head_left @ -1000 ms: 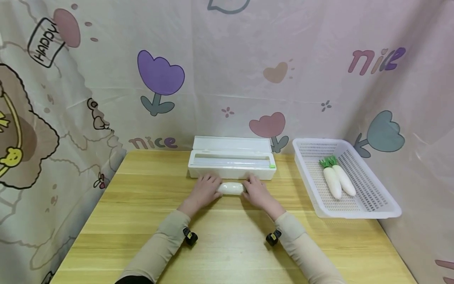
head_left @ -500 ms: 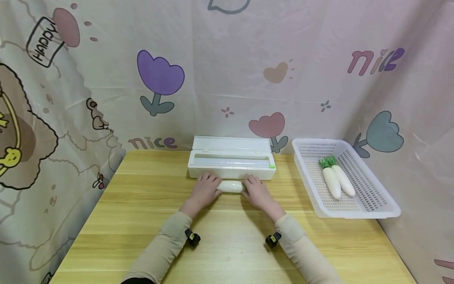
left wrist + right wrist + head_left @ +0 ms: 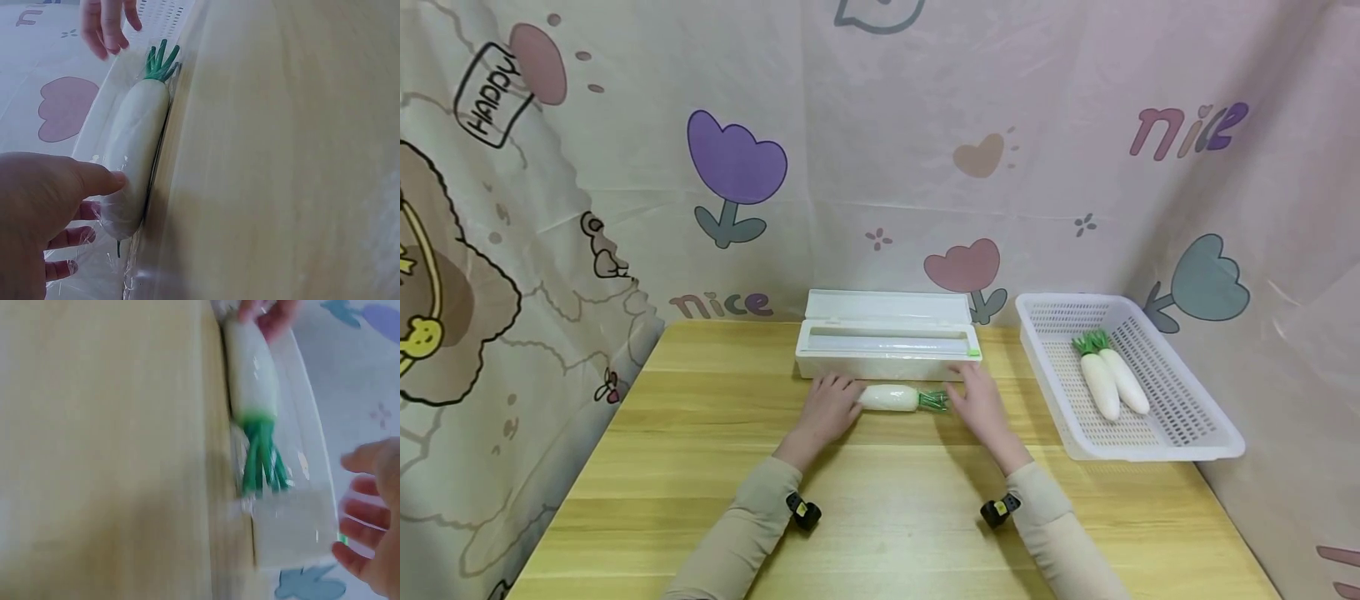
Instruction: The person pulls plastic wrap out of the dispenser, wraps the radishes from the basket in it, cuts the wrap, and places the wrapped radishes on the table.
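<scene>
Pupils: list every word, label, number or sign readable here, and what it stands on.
"HAPPY": on the backdrop, upper left of the head view.
"nice": on the backdrop, upper right.
"nice": on the backdrop, low, left of the white box.
Unreadable: blurred letters on the backdrop, left wrist view; yellow marks on the black wrist devices, too small.
No lettering shows on the white box or wrapped radish.

Wood-grain tbl [image 3: 895, 533] runs across 6 o'clock. White plastic basket [image 3: 1157, 453] w/ perforated floor near 4 o'clock, 2 white radishes [image 3: 1101, 388] in it side by side, green tops twd approx. 11. Printed cloth bkgd [image 3: 865, 125] behind: purple tulip [image 3: 737, 162] btwn 10 & 11, "HAPPY" label [image 3: 493, 94] at 10, colored "nice" [image 3: 1189, 131] at 2, gray-blue tulip [image 3: 1212, 279] at 3.
</scene>
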`<move>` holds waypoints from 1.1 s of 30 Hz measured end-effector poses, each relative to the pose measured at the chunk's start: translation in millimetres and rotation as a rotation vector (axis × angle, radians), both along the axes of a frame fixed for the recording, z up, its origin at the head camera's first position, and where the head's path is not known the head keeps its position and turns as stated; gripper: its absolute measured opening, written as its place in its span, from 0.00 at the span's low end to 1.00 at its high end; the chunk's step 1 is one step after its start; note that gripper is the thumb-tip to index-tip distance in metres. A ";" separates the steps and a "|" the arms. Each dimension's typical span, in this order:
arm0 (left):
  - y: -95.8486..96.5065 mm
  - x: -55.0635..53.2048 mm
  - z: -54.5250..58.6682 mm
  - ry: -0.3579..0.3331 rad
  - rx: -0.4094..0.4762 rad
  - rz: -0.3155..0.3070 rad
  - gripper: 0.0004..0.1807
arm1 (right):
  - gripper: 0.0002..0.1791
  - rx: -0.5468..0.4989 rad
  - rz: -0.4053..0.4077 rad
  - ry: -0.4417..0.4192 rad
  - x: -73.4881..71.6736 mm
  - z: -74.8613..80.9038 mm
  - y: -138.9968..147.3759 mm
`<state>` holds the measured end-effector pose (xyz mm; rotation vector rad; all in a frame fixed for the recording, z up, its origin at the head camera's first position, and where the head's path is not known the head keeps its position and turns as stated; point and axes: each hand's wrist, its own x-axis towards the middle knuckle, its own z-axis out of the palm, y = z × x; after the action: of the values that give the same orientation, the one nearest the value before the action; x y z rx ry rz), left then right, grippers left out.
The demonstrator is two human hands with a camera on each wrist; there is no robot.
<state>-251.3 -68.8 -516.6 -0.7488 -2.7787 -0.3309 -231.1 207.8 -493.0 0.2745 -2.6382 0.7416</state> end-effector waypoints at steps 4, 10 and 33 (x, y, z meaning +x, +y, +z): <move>0.9 0.9 1.3 0.001 0.002 0.002 0.18 | 0.30 -0.108 -0.133 0.004 -12.3 1.4 14.4; 1.6 1.5 4.2 -0.019 0.011 -0.004 0.18 | 0.46 -0.036 -0.185 -0.154 -33.0 -4.2 32.1; 13.9 2.7 14.1 0.003 0.002 -0.093 0.22 | 0.42 -0.069 -0.095 -0.088 -54.3 -26.5 52.9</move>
<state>-248.7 -55.0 -502.4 -0.8797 -2.7460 -0.3504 -285.4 260.8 -519.5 0.0990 -2.6799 0.8291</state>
